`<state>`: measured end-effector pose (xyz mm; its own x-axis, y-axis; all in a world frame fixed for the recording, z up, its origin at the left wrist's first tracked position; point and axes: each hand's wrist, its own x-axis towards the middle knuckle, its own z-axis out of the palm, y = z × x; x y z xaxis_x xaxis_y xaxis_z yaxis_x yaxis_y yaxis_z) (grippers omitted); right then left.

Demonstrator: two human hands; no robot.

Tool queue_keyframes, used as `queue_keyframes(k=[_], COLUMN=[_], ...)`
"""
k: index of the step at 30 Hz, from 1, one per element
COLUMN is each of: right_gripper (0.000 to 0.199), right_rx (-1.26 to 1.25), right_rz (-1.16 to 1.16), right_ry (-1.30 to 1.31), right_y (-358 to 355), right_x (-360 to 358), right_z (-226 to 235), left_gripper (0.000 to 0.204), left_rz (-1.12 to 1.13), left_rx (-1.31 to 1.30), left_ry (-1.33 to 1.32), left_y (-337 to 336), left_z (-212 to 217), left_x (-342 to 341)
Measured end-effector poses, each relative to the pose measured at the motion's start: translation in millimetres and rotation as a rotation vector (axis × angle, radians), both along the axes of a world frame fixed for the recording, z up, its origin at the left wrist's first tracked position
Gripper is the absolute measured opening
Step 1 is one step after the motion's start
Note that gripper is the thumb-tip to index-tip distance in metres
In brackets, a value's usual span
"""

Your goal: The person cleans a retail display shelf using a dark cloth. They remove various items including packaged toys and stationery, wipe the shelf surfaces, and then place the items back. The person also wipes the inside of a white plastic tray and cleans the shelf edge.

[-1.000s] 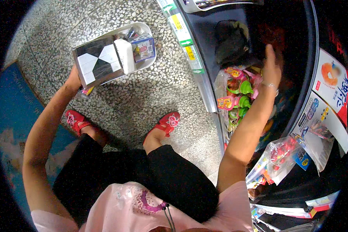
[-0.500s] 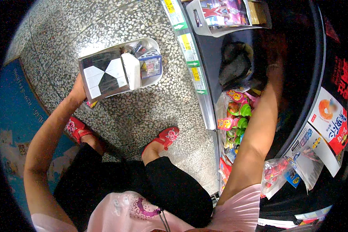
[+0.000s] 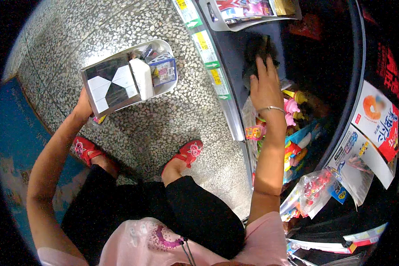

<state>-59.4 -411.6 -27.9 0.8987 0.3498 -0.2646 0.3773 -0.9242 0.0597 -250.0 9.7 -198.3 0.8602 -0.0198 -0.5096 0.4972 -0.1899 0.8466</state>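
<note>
My left hand (image 3: pixel 85 106) grips the near left end of a white plastic bin (image 3: pixel 169 44), holding it out above the floor. Small packaged goods fill the bin: a dark flat box with a white pattern (image 3: pixel 111 83), a white box (image 3: pixel 142 79) and a blue-edged packet (image 3: pixel 164 71). On the dark shelf at the right, my right hand (image 3: pixel 267 86) reaches forward with fingers stretched out and apart. Its fingertips are over a dark, crumpled, cloth-like thing (image 3: pixel 257 51); whether they press on it I cannot tell.
Colourful plastic toys or sweets (image 3: pixel 292 111) lie beside my right wrist. Another white bin (image 3: pixel 226 26) of packets stands farther along the shelf. Price labels line the shelf edge (image 3: pixel 208 57). Hanging packets (image 3: pixel 314 188) and cards are at the right. A blue mat (image 3: pixel 22 146) lies left.
My right hand has drawn back from the dark depth of the shelf and moved left, over the dark crumpled thing. The left hand still holds the bin; the view has shifted slightly.
</note>
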Motion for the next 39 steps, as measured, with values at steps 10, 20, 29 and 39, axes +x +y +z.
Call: queue_keyframes(k=[10, 20, 29, 39], right_gripper=[0.05, 0.054, 0.058, 0.045], right_rx=[0.112, 0.196, 0.061, 0.135], right_rz=[-0.465, -0.579, -0.435, -0.085], right_ry=[0.236, 0.201, 0.357, 0.022], right_y=[-61, -149, -71, 47], right_x=[135, 173, 146, -21], right_z=[-14, -43, -34, -7], left_gripper=[0.017, 0.038, 0.037, 0.042], left_rz=[0.197, -0.122, -0.023, -0.029], left_rx=[-0.124, 0.201, -0.04, -0.062], left_ry=[-0.207, -0.071, 0.001, -0.002], left_y=[-13, -3, -19, -19], left_z=[-9, 1, 17, 7], left_x=[1, 1, 29, 33])
